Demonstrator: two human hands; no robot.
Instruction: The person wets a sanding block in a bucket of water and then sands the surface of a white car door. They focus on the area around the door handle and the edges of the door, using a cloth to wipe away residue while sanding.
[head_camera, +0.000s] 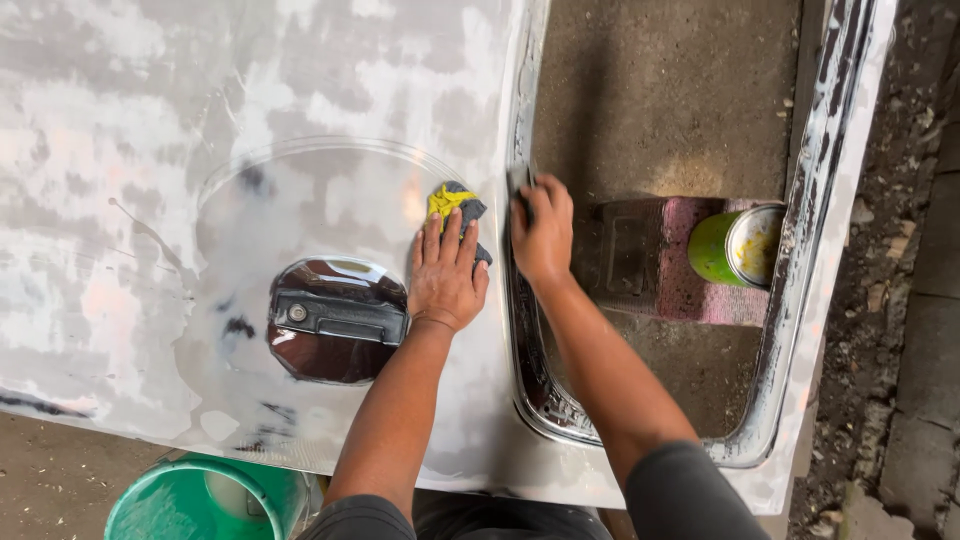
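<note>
A grey-white sanded car door panel (150, 150) lies flat in front of me, with a dark recessed door handle (335, 318) in it. My left hand (446, 270) lies flat on the panel and presses a grey and yellow rag (456, 203) under its fingers. My right hand (541, 232) is curled at the edge of the window opening (520, 300), gripping a small dark piece, likely sandpaper, against the frame.
Through the window opening I see a dirt floor (660, 90) and a green open can (737, 245) standing on a pink block (680, 290). A green bucket (205, 498) stands below the panel's near edge. Rubble lies on the ground at the right (915, 300).
</note>
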